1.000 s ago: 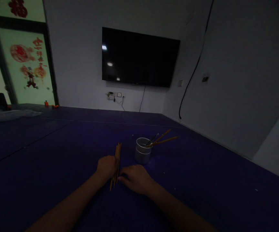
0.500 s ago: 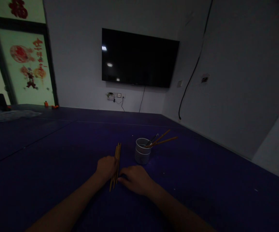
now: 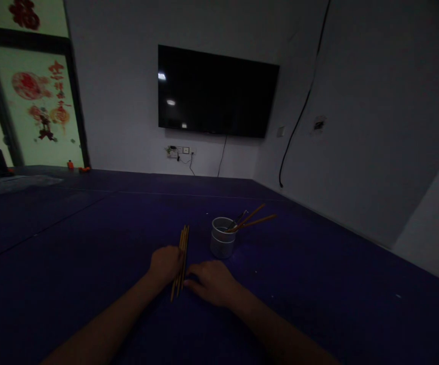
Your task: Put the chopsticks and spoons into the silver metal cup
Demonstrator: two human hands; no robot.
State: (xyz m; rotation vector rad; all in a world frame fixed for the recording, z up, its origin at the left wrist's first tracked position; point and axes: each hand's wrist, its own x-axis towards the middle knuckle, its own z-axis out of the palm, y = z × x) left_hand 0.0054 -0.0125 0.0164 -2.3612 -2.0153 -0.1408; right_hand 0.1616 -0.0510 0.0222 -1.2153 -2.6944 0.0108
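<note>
A loose bundle of thin wooden chopsticks [image 3: 185, 242] lies on the dark purple surface, pointing away from me. My left hand [image 3: 167, 264] is closed round the middle of the bundle, from its left side. On the other side, my right hand [image 3: 212, 282] is low on the surface with thumb and forefinger apart, their tips close beside the lower part of the chopsticks; whether they touch is hard to see. Beyond the right hand stands a grey metal cup [image 3: 221, 247]. Two wooden sticks [image 3: 259, 221] and a thin dark utensil [image 3: 241, 217] lean out of it to the right.
The purple surface [image 3: 90, 243] reaches to the walls, with small white specks on it. A television [image 3: 217, 91] hangs on the far wall above sockets. A black cable [image 3: 295, 124] runs down the right wall. Clear plastic sheeting [image 3: 17, 181] lies far left.
The whole view has shifted very slightly to the left. Both hands, the chopsticks and the cup keep nearly the same places relative to one another.
</note>
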